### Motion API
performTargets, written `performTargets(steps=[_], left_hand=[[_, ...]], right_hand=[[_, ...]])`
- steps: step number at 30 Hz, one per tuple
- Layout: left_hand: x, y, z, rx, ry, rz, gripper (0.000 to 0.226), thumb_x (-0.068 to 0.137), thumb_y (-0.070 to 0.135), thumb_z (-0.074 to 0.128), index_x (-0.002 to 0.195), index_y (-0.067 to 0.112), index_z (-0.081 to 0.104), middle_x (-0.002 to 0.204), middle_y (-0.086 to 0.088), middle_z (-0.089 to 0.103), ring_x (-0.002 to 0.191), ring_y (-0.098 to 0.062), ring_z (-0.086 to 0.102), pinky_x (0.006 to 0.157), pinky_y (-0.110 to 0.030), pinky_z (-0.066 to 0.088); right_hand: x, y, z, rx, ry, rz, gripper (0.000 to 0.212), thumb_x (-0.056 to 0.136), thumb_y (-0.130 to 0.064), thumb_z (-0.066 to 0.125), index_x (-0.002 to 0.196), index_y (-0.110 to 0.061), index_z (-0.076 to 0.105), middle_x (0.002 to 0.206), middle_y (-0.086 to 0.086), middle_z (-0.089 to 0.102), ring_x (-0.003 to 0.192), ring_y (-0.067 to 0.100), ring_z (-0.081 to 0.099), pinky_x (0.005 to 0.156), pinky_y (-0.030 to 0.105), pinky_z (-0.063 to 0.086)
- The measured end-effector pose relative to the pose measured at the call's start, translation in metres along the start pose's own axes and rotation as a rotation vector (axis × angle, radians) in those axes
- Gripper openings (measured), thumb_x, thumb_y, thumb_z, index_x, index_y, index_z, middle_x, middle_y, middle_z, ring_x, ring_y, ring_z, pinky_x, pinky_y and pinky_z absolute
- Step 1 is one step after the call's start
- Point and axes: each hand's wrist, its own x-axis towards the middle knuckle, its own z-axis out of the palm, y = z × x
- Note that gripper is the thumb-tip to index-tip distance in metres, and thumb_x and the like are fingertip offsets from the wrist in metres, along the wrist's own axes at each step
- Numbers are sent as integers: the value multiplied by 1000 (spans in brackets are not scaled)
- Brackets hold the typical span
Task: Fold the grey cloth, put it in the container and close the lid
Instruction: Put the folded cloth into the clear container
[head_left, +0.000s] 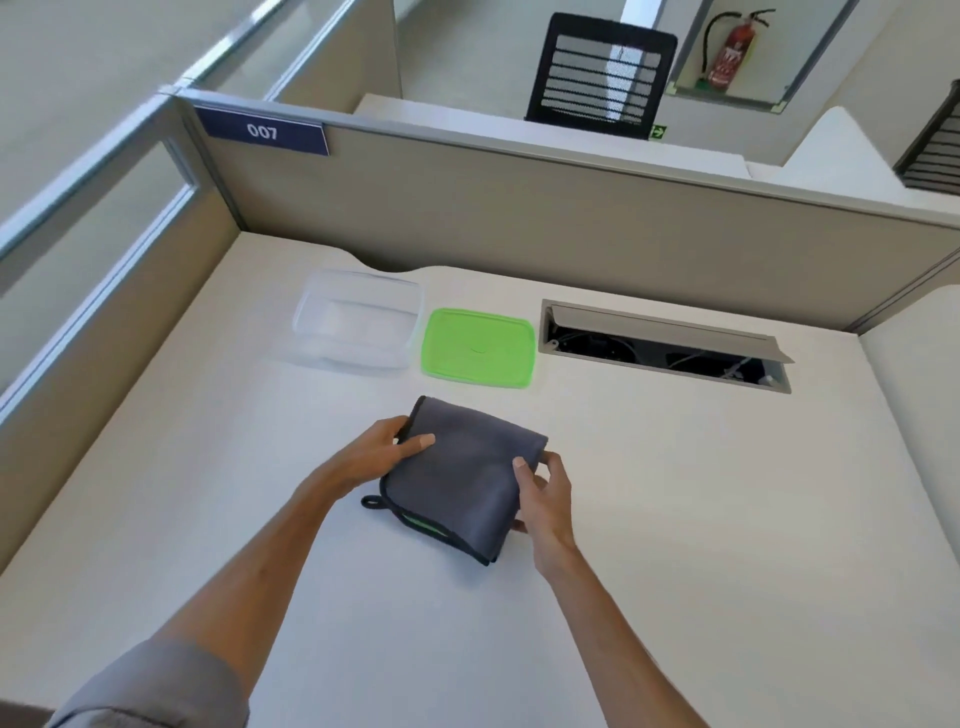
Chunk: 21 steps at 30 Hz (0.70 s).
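Both grips, left hand (382, 451) and right hand (543, 493), clasp the folded grey cloth (457, 478); the clear container (358, 326) sits empty, the green lid (478, 347) beside it.

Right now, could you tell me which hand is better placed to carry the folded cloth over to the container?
Probably the left hand. It grips the cloth on its left edge, and the open container stands ahead to the left. The right hand would have to cross over, nearer the lid.

A white desk (675, 519) fills the lower frame, with beige partitions (519, 218) behind. Upper left is a "007" sign (262, 131); at top, a black chair (602, 73) and an extinguisher (732, 52).
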Motion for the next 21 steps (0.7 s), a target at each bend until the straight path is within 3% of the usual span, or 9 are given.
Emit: performTargets(steps=[4,7,10,15,18,21], left_hand=[[-5,-2,-30,-51,-2,10,45,107,47,67,145,23,64,135,5,77,121,-12,76,105,-36,62],[0,1,-55,-40,14,45,45,109,51,61,146,27,58,136,8,75,123,-11,74,105,-35,61],[11,10,-89,20,21,62,46,107,62,55,142,32,56,133,12,73,120,-9,73,102,-37,63],[29,32,-147,34,11,54,50,103,74,52,138,39,53,130,11,72,116,-15,75,78,-33,67],[40,44,-178,12,35,74,52,102,81,41,133,42,59,126,10,74,113,-18,76,69,-27,64],[53,54,-203,-12,64,110,59,105,80,29,140,43,61,128,10,72,112,-17,74,65,-26,64]], right_hand=[[8,-17,23,-2,-6,-31,17,104,-36,70,117,-27,63,101,10,84,99,31,80,77,59,68],[17,-36,43,34,-20,-18,23,101,-36,76,116,-22,66,96,7,85,84,24,78,66,44,67],[26,-64,67,52,-61,18,31,94,-37,83,115,-17,72,98,3,84,82,21,76,54,33,62],[46,-107,102,57,-168,14,21,88,-23,79,106,-12,77,88,-1,78,79,22,67,64,35,57],[59,-132,127,32,-172,-32,13,88,-17,75,100,-14,76,82,-4,76,72,18,66,60,33,56],[75,-155,150,4,-139,-81,11,89,-14,75,100,-14,75,80,-4,75,67,16,67,57,31,56]])
